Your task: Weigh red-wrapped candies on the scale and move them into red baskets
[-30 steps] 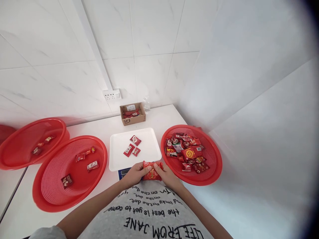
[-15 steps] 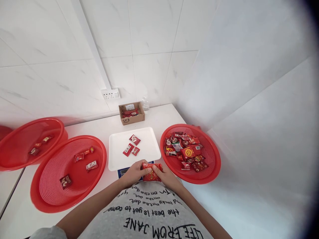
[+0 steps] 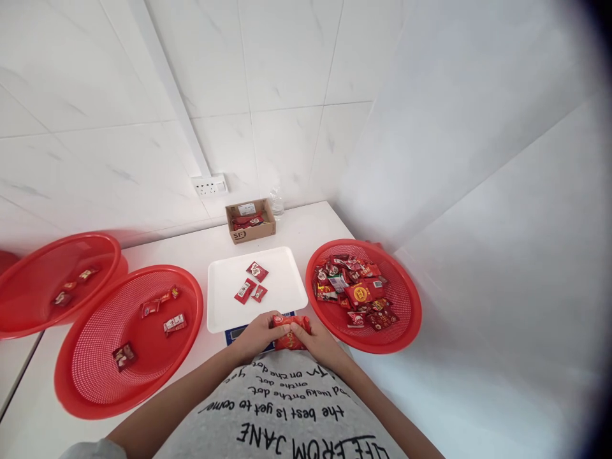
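Observation:
Close to my shirt, a red snack packet (image 3: 291,342) is gripped from both sides. My left hand (image 3: 258,335) pinches its left part, thumb on top. My right hand (image 3: 315,338) holds its right part, and the two thumbs meet near the middle. Just beyond my hands is a scale with a white tray (image 3: 222,306) and a blue front panel (image 3: 235,334), partly covered by my left hand. On the tray lie three small red packets, the largest being a red packet (image 3: 257,271) at the back.
A red basket (image 3: 412,319) heaped with wrapped snacks stands to the right. At left are a red basket (image 3: 64,382) and another red basket (image 3: 117,255), each with several packets. Behind the tray sit a cardboard box (image 3: 251,233) of packets and a clear plastic bottle (image 3: 276,203).
The thumbs have come together over the packet, which now looks more bunched between my hands. The view has shifted slightly. Packets on the tray lie as before.

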A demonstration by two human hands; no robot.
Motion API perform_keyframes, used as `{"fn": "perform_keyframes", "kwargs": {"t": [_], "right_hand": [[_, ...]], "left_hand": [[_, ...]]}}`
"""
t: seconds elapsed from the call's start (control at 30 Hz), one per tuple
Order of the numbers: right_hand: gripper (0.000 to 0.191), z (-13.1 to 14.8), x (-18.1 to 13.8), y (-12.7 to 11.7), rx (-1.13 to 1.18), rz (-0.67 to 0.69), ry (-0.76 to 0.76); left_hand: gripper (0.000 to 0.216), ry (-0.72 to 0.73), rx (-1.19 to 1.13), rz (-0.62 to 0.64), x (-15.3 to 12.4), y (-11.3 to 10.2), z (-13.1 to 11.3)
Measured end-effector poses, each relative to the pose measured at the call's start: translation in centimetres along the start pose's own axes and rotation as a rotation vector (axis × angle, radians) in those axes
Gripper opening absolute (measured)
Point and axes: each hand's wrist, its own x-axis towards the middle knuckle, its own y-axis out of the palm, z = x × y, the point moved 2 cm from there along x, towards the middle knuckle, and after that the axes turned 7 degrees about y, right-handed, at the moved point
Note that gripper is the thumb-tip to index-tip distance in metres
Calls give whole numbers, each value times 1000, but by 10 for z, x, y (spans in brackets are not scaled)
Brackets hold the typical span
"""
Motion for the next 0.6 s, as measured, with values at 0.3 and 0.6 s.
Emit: {"fn": "perform_keyframes", "kwargs": {"t": [0.3,0.6], "right_hand": [[52,4,-3,2,156,228,89],[46,1,-1,5,121,260,33]], "left_hand": [[34,86,267,33,-3,-1,-3],[35,118,454,5,-12,-1,-6]]}}
